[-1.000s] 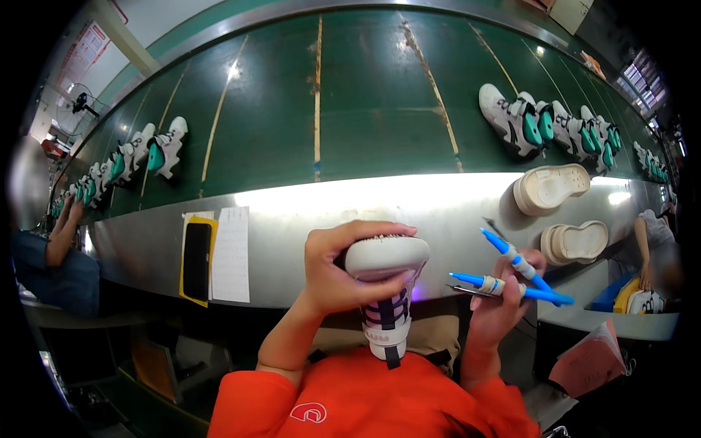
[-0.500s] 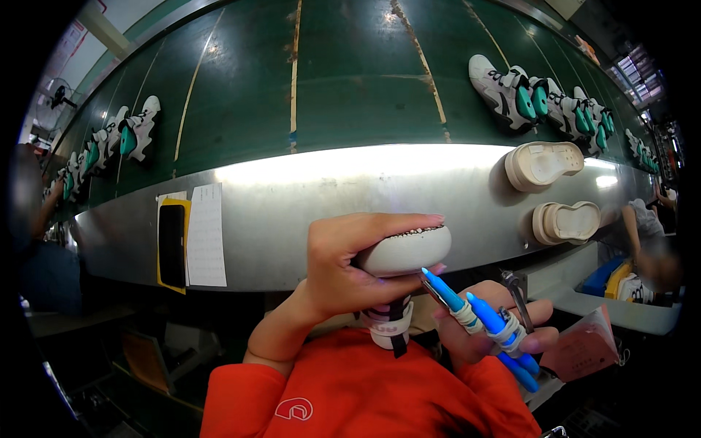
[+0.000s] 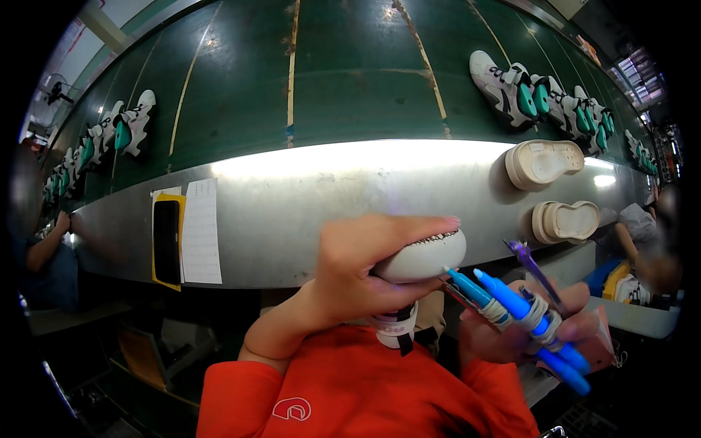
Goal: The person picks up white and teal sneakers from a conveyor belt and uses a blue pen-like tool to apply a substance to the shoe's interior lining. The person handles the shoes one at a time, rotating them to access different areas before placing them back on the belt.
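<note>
My left hand [image 3: 347, 266] is closed around the front of a white shoe [image 3: 427, 259], its thumb and fingers on either side of the rounded toe. Below the wrist, the shoe's strapped part shows in front of my red shirt. My right hand [image 3: 493, 339] grips a bundle of blue pens [image 3: 520, 303], bound with pale bands. One pen tip points at the toe's lower edge, touching it or very close. A thin dark purple tool [image 3: 537, 271] sticks up from the same hand; its kind is unclear.
Two beige shoe-shaped blocks [image 3: 566, 222] stand on the metal ledge [image 3: 292, 212] at right. At left lie a black phone [image 3: 167, 241] and paper sheets [image 3: 201, 233]. White-and-teal shoes [image 3: 504, 91] stand on the green conveyor [image 3: 365, 80]. Co-workers sit at both sides.
My left hand and the shoe have shifted slightly right. The right hand has moved right and a little lower with the pens, whose tip stays by the toe. A co-worker's hand at left has moved.
</note>
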### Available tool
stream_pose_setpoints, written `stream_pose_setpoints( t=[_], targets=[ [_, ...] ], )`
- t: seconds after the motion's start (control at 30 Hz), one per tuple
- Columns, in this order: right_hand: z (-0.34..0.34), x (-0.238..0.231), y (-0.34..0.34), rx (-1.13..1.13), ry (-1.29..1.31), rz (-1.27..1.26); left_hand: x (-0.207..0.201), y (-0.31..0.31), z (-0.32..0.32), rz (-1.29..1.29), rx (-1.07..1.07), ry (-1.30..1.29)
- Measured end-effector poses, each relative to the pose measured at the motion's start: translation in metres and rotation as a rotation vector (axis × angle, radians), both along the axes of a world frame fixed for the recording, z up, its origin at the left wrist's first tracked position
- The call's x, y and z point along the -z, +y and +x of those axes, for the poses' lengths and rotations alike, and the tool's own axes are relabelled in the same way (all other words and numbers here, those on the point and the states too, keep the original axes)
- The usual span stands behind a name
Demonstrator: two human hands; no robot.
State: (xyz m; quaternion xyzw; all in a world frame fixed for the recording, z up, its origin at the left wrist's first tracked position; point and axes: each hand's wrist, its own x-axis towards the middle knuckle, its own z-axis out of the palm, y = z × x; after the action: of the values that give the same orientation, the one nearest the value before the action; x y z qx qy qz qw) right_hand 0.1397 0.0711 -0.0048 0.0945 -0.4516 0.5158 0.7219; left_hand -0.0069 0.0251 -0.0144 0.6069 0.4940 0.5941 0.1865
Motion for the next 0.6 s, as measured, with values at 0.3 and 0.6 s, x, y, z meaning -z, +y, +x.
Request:
stream_pose_setpoints(
  t=[0.3,0.6],
  targets=[
    [0.046,-0.009,0.007,0.047,-0.268,-0.077,-0.001,0.007,0.008,-0.005,-0.068,0.03],
    [0.078,0.036,0.019,-0.119,-0.509,-0.821,0.108,0.059,-0.096,-0.481,-0.489,0.161]
  ],
)
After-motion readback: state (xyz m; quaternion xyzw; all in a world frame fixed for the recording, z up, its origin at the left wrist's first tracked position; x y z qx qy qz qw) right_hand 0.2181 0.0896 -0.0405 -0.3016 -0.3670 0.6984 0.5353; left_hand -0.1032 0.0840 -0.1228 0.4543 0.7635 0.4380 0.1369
